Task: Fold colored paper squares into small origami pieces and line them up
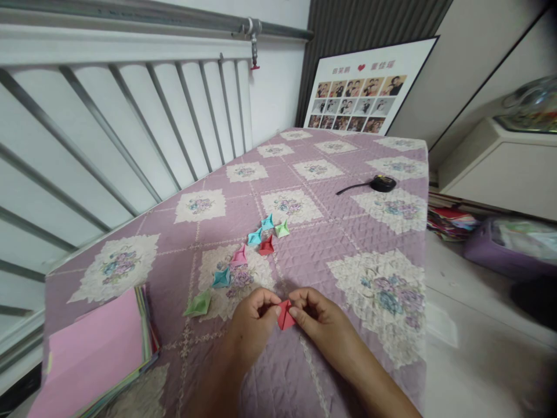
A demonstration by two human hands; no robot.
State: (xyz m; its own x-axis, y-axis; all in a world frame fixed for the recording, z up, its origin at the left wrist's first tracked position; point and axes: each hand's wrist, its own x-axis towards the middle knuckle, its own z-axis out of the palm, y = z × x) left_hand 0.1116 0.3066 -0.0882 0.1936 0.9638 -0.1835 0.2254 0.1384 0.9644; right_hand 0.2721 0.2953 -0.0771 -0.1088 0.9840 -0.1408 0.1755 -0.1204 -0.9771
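Note:
A small red folded paper (286, 318) is pinched between my two hands, just above the cloth near the front of the table. My left hand (256, 316) grips its left side between thumb and fingers. On the other side, my right hand (319, 313) has its thumb and forefinger closed on the right edge. Beyond them lie several folded paper boats: a light green one (199, 303), a blue one (221, 277), a pink one (239, 255) and a red one (266, 245), with more blue and green ones behind.
A stack of coloured paper (96, 337), pink on top, lies at the front left. A black tape measure (383, 183) sits at the back right of the purple floral tablecloth (304, 232). A white radiator (130, 133) borders the left; a purple bin (487, 247) stands right.

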